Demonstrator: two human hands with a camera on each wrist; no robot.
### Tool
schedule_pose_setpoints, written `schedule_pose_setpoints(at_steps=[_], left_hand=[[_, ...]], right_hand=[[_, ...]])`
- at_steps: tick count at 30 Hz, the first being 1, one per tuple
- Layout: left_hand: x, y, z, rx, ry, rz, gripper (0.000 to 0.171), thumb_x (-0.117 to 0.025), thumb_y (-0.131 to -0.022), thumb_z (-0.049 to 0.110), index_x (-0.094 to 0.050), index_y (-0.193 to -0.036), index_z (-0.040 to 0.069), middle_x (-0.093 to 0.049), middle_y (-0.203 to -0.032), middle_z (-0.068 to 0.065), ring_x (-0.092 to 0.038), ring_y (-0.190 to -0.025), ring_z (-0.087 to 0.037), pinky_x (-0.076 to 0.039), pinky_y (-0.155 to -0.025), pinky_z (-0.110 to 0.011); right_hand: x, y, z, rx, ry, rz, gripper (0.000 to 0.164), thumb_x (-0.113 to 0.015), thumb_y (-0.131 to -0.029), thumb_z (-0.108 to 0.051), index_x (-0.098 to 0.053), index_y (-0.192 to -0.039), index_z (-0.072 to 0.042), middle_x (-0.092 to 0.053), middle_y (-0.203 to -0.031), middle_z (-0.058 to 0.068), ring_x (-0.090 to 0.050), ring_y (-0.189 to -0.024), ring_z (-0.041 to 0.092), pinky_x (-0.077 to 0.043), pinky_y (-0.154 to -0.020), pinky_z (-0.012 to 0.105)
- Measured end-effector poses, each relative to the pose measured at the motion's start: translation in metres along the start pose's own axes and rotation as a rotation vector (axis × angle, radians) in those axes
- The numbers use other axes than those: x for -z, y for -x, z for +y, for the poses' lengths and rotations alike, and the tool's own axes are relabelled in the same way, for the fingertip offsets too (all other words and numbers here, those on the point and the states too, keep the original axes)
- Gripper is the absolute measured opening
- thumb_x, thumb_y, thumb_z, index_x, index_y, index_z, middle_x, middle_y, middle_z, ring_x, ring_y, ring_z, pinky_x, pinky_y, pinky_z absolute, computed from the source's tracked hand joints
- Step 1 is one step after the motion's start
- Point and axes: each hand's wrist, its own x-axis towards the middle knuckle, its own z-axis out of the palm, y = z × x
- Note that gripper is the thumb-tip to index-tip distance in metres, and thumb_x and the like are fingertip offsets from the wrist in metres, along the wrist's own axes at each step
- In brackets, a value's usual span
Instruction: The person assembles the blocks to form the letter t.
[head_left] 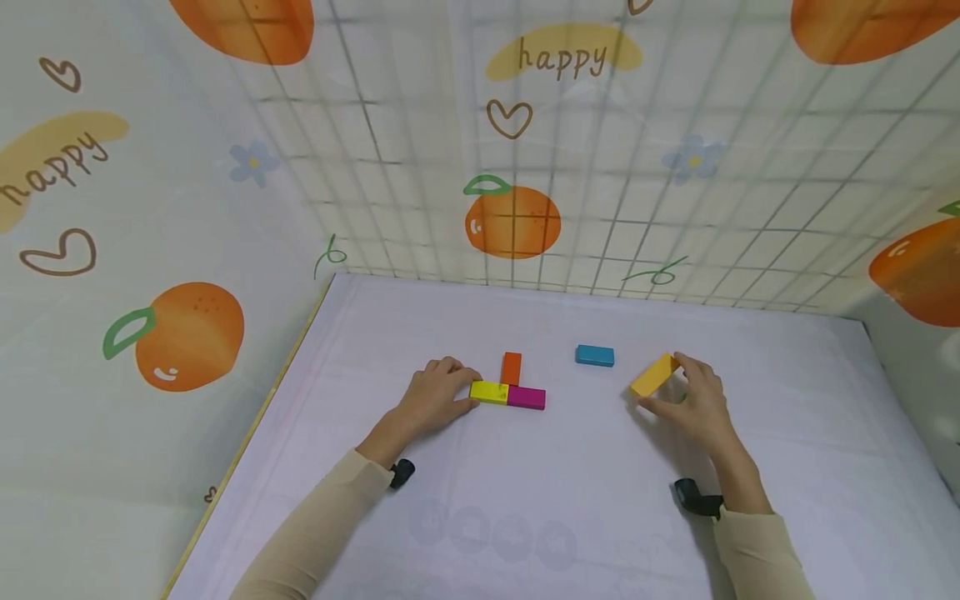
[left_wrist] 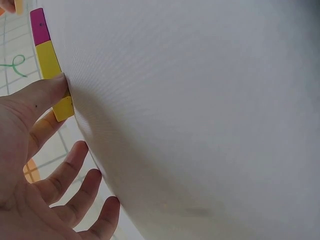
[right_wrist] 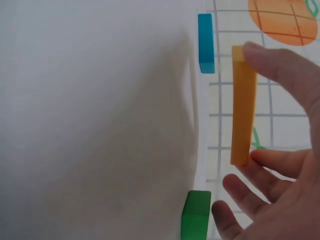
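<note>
My left hand (head_left: 435, 395) pinches the left end of a yellow block (head_left: 489, 392) between thumb and forefinger, while its other fingers rest on the table. A magenta block (head_left: 527, 398) lies end to end with the yellow one, and an orange-red block (head_left: 512, 368) stretches away from the back of their joint. Raised off the table, a yellow-orange block (right_wrist: 243, 110) is held by its two ends between the thumb and fingers of my right hand (head_left: 697, 404). In the right wrist view a green block (right_wrist: 196, 215) shows below that hand; in the head view the hand mostly hides it.
A blue block (head_left: 595, 356) lies farther back, between the joined blocks and my right hand. The white table (head_left: 480, 475) meets a patterned cloth wall (head_left: 420, 217) behind and a side wall (head_left: 75, 333) on the left.
</note>
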Motion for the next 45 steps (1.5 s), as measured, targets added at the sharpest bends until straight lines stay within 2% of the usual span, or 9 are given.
schedule_pose_setpoints(at_steps=[13,24,37,45], left_hand=[[-0.001,0.000,0.001,0.012,0.000,-0.015,0.043,-0.072,-0.092,0.039,-0.064,-0.132,0.028,-0.055,-0.130,-0.004,-0.048,-0.118,-0.027,-0.044,-0.092,-0.048],[-0.001,0.000,0.000,0.012,0.001,-0.016,0.042,-0.072,-0.092,0.038,-0.064,-0.132,0.028,-0.055,-0.130,-0.004,-0.048,-0.117,-0.026,-0.045,-0.091,-0.047],[0.001,0.000,0.002,0.018,-0.002,-0.011,0.043,-0.073,-0.092,0.038,-0.065,-0.132,0.028,-0.055,-0.130,-0.004,-0.047,-0.118,-0.027,-0.044,-0.092,-0.047],[0.001,0.000,0.002,0.020,-0.003,-0.016,0.043,-0.072,-0.092,0.039,-0.064,-0.133,0.028,-0.054,-0.130,-0.003,-0.046,-0.119,-0.026,-0.043,-0.094,-0.047]], right_hand=[[-0.009,0.000,-0.004,0.106,0.000,-0.036,0.098,-0.090,-0.074,-0.025,-0.035,-0.148,0.007,-0.036,-0.146,0.032,-0.029,-0.130,0.053,-0.030,-0.098,0.072],[-0.023,0.002,-0.017,0.219,-0.018,-0.058,0.096,-0.092,-0.072,-0.023,-0.039,-0.146,0.007,-0.041,-0.143,0.029,-0.034,-0.129,0.050,-0.034,-0.099,0.067],[-0.037,0.003,-0.035,0.218,-0.039,-0.127,0.096,-0.091,-0.073,-0.028,-0.039,-0.150,-0.002,-0.037,-0.149,0.024,-0.032,-0.133,0.045,-0.038,-0.099,0.066],[-0.047,0.004,-0.050,0.272,-0.073,-0.168,0.098,-0.091,-0.073,-0.031,-0.038,-0.150,-0.002,-0.037,-0.150,0.020,-0.030,-0.136,0.042,-0.037,-0.101,0.065]])
